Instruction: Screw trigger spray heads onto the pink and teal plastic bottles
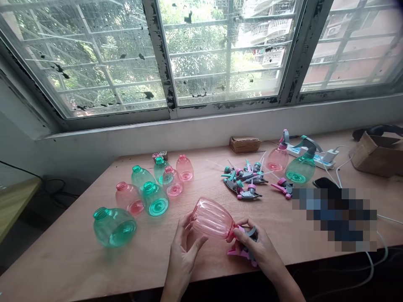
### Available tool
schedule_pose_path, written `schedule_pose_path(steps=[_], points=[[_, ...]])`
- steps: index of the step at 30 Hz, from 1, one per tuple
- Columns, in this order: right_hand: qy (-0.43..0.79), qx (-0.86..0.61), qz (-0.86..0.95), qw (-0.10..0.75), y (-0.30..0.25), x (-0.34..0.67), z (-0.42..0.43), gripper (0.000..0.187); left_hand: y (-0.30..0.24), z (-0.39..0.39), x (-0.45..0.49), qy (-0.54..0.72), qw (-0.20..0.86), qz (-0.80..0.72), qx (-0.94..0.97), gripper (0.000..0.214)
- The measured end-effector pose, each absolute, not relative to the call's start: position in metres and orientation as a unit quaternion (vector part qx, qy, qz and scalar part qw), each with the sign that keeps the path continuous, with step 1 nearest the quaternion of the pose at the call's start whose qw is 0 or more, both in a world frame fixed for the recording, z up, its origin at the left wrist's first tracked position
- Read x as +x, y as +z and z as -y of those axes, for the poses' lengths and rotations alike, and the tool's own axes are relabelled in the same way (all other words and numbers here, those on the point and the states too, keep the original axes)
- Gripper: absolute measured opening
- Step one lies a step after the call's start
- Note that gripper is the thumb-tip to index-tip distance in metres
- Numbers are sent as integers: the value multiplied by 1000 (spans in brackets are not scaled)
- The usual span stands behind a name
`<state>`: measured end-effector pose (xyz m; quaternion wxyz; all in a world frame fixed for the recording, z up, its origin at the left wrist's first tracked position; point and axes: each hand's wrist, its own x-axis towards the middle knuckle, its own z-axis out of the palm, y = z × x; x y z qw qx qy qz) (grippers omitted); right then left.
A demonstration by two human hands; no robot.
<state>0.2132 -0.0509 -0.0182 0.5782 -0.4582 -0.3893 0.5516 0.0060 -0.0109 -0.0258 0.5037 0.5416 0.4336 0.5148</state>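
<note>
A clear pink ribbed spray bottle is held on its side above the table's front part, its neck turned to the right. My left hand is closed around the base end, thumb along the near side. Around the neck, the fingers of my right hand grip a pink and grey spray head, its trigger pointing down and left. Whether the head is screwed on is hidden by the fingers. The green bottle standing at the left is the nearest one to my left hand.
Several open pink and green bottles stand at left, including a green one. Loose spray heads lie in a pile behind my hands. Two bottles with heads, pink and green, stand near a power strip. A cardboard box sits at right.
</note>
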Motion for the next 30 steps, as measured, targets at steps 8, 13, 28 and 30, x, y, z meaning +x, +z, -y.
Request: schedule_pose_path(steps=[8,13,28,30], points=[[572,-436,394,571,-20,211,51,38,-25,9,11,537,527,-439,491,64],[584,-431,371,579,-20,215,49,40,-24,7,12,514,479,-440,559,61],[585,-439,372,572,-23,221,46,46,-4,23,11,578,529,-363,505,53],[575,-454,366,573,-24,221,44,47,3,33,11,582,529,-312,533,50]])
